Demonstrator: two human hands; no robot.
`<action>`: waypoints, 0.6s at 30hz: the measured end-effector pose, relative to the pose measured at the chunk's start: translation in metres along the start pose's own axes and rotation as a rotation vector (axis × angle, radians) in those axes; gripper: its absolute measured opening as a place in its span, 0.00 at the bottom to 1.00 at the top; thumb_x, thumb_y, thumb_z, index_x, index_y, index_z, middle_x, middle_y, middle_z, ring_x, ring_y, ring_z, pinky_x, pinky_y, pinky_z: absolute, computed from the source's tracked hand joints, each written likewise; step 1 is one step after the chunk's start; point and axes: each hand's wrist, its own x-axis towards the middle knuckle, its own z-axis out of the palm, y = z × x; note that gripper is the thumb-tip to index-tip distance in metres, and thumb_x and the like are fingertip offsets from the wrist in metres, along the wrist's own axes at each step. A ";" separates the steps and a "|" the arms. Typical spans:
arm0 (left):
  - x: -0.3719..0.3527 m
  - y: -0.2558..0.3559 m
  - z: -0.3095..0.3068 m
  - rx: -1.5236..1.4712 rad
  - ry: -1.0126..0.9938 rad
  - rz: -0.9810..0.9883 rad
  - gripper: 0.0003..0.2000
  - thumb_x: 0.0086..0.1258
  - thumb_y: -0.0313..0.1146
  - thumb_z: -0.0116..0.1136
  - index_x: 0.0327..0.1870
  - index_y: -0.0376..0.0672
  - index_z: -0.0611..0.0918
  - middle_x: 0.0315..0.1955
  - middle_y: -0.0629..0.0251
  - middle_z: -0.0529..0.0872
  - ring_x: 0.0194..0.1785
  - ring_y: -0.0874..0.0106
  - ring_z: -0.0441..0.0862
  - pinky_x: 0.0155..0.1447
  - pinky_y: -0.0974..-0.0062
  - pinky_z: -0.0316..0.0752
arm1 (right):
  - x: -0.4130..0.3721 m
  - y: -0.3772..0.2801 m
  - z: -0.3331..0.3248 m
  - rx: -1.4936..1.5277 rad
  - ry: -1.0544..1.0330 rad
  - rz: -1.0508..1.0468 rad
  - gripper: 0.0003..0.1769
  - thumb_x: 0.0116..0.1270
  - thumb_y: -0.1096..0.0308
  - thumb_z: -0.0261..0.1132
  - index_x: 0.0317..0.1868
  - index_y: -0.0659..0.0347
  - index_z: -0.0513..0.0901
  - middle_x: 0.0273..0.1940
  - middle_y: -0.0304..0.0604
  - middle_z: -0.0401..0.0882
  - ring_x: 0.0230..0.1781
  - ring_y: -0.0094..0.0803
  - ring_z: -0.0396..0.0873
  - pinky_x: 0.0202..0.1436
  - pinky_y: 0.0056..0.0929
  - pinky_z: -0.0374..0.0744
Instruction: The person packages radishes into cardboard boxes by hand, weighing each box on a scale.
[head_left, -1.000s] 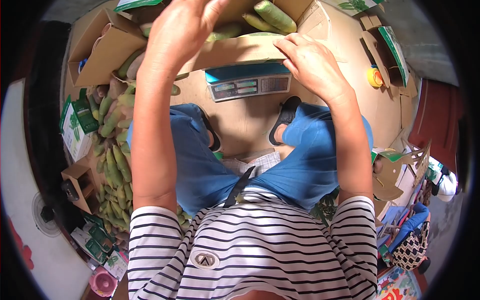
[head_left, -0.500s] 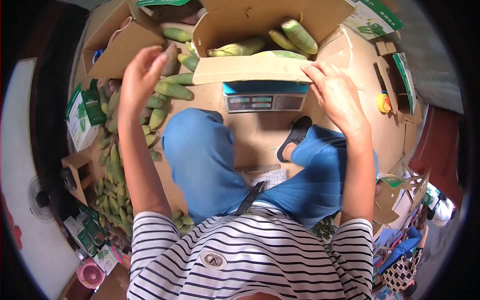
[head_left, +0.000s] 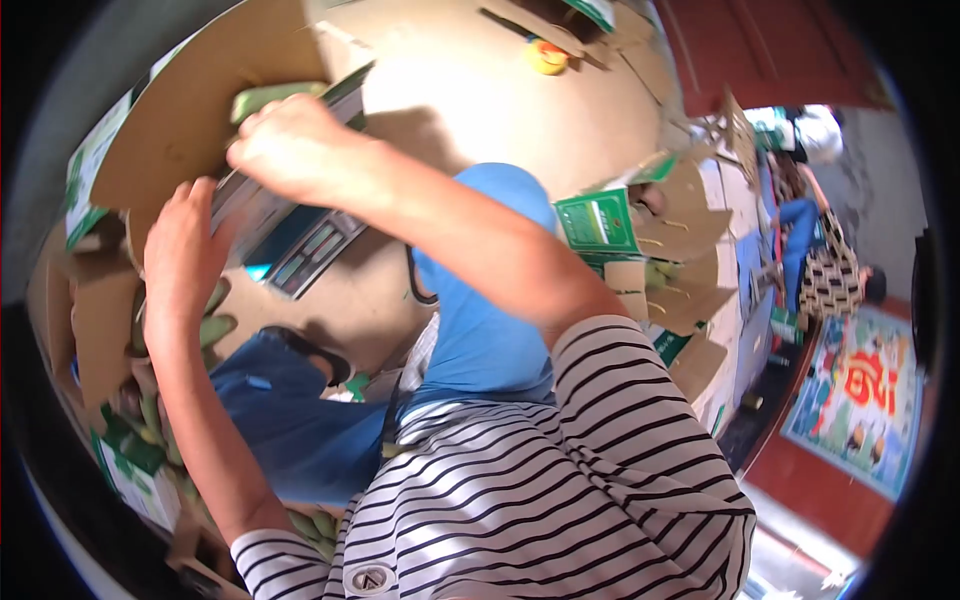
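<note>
A tall cardboard box (head_left: 190,110) stands at the upper left, with a long green radish (head_left: 272,98) showing inside. My right hand (head_left: 295,150) reaches across, its fingers curled at the near edge of the box. Beside the box's near left corner is my left hand (head_left: 185,240), fingers pointing up and the blurred thumb apart from them. A digital scale (head_left: 318,255) with display windows shows just under the box's near side, partly behind my right forearm.
More green radishes (head_left: 215,328) lie on the floor by my left forearm. Another open carton (head_left: 100,320) stands at the left. An orange tape roll (head_left: 546,57) is at the top, and green-printed cartons (head_left: 600,222) stand on the right. A person (head_left: 830,275) is farther right.
The view has swung to the right, so the box now appears at the upper left. My hands have come closer together at its near edge, my left hand leaving the radish pile.
</note>
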 end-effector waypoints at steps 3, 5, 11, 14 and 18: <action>0.004 -0.007 0.023 -0.099 0.133 -0.029 0.12 0.67 0.29 0.59 0.49 0.38 0.78 0.43 0.53 0.83 0.48 0.51 0.80 0.49 0.58 0.75 | 0.002 -0.005 -0.009 -0.040 -0.041 -0.016 0.07 0.56 0.67 0.62 0.30 0.57 0.86 0.31 0.45 0.85 0.36 0.41 0.86 0.38 0.41 0.83; 0.007 -0.010 0.023 -0.072 0.160 -0.041 0.09 0.69 0.29 0.56 0.48 0.39 0.79 0.43 0.56 0.84 0.47 0.52 0.81 0.49 0.59 0.76 | 0.006 -0.005 -0.005 -0.048 -0.057 -0.008 0.07 0.55 0.67 0.62 0.30 0.57 0.86 0.31 0.45 0.85 0.37 0.40 0.86 0.39 0.41 0.83; 0.011 -0.013 0.025 -0.068 0.148 -0.049 0.10 0.67 0.26 0.55 0.48 0.40 0.80 0.43 0.55 0.84 0.47 0.52 0.81 0.48 0.58 0.76 | 0.033 0.001 -0.041 0.135 -0.044 0.037 0.22 0.65 0.45 0.62 0.39 0.57 0.86 0.40 0.50 0.84 0.44 0.47 0.84 0.47 0.43 0.83; 0.012 -0.004 0.019 -0.033 0.124 -0.057 0.08 0.68 0.26 0.49 0.43 0.39 0.80 0.41 0.54 0.84 0.46 0.53 0.82 0.48 0.57 0.76 | 0.085 0.031 -0.035 0.033 0.027 0.073 0.19 0.63 0.51 0.66 0.46 0.56 0.86 0.45 0.51 0.83 0.52 0.48 0.81 0.52 0.48 0.81; 0.014 -0.001 0.016 -0.001 0.120 -0.054 0.04 0.69 0.29 0.53 0.38 0.40 0.79 0.38 0.55 0.84 0.45 0.54 0.83 0.47 0.57 0.77 | 0.146 0.073 0.004 -0.240 0.091 0.067 0.29 0.52 0.65 0.74 0.54 0.62 0.76 0.47 0.50 0.80 0.53 0.46 0.77 0.56 0.44 0.75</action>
